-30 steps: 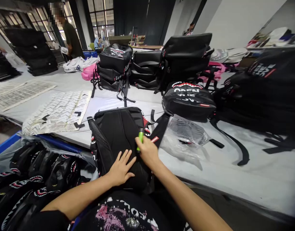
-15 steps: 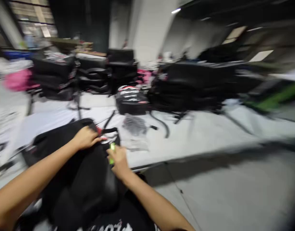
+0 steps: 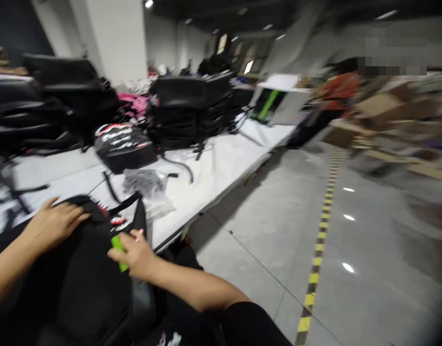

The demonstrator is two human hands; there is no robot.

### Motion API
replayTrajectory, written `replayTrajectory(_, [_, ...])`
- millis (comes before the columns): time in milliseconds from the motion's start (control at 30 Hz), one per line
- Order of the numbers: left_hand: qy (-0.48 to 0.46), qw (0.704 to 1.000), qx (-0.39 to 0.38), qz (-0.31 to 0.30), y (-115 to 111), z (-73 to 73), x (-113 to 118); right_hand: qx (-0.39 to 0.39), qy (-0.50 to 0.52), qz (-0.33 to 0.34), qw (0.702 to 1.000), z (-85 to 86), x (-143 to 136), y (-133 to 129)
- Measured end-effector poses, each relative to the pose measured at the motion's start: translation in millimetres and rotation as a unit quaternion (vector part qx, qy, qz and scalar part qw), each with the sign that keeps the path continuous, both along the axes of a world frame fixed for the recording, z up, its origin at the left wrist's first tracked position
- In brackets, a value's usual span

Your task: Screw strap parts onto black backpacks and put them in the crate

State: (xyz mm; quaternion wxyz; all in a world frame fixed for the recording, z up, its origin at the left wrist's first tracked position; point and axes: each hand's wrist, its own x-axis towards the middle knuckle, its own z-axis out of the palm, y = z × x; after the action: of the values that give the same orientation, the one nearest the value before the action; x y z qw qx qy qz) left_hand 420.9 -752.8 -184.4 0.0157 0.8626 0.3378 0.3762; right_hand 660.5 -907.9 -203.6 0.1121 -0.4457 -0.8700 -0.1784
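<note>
A black backpack (image 3: 87,278) lies against me at the lower left, its top facing the table, with a black strap loop and red-and-white print near its upper edge. My left hand (image 3: 57,223) rests on the upper part of the backpack, fingers stretched out over the fabric. Beside the strap loop, my right hand (image 3: 140,254) is closed around a small lime-green object (image 3: 119,252). Its exact kind is unclear because the fingers cover part of it. A clear plastic bag (image 3: 147,190) with dark contents lies on the table just beyond.
A white-covered table (image 3: 221,168) runs away to the right, bearing a printed black bag (image 3: 123,146) and stacked black backpacks (image 3: 181,110). Loose straps lie about. Yellow-black tape (image 3: 324,226) marks the floor. A person in orange (image 3: 339,91) and cardboard boxes (image 3: 383,101) appear farther off.
My view has swung right, bringing the taped floor and the person in orange into sight. My left hand's fingers have loosened and spread; my right hand keeps hold of the green object.
</note>
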Motion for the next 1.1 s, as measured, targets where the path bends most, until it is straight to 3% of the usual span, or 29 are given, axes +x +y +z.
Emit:
replayTrajectory(33, [0.104,0.994,0.017,0.012,-5.3,5.1,-5.0,0.004,0.052,0.032,0.998,-4.3,0.4,1.5])
replayTrajectory(67, [0.138,0.990,0.004,0.028,-11.3,8.1,-7.9,0.002,0.110,0.043,0.993,-9.0,0.6,3.9])
replayTrajectory(200, [0.183,0.982,-0.030,0.038,-29.8,-2.5,-6.2,-0.074,0.259,0.072,0.960,-19.2,-3.4,19.2])
replayTrajectory(267, [0.168,0.985,-0.033,0.033,-39.2,-12.8,-3.9,-0.124,0.376,0.057,0.917,-9.6,-11.2,23.2])
replayTrajectory(433, [0.056,0.998,-0.035,0.005,-58.4,-41.0,-1.8,-0.241,0.617,-0.030,0.749,24.9,-52.6,31.2])
replayTrajectory(533, [-0.084,0.996,-0.016,0.013,-60.7,-60.8,0.7,-0.261,0.655,-0.059,0.706,19.1,-67.7,42.0])
replayTrajectory(667, [-0.132,0.990,0.009,0.041,-62.2,-77.1,6.2,-0.271,0.659,-0.101,0.694,-1.2,-58.2,45.0])
replayTrajectory(833, [-0.084,0.995,-0.016,0.054,-65.8,-83.6,15.9,-0.279,0.630,-0.145,0.710,-2.9,-47.9,42.4])
replayTrajectory(1000, [-0.254,0.965,0.020,0.069,-68.9,-93.7,26.9,-0.218,0.620,-0.201,0.727,-4.9,-53.2,47.2])
replayTrajectory(1100, [-0.287,0.955,0.047,0.055,-68.0,-98.3,29.8,-0.186,0.617,-0.197,0.738,-5.9,-53.8,49.5])
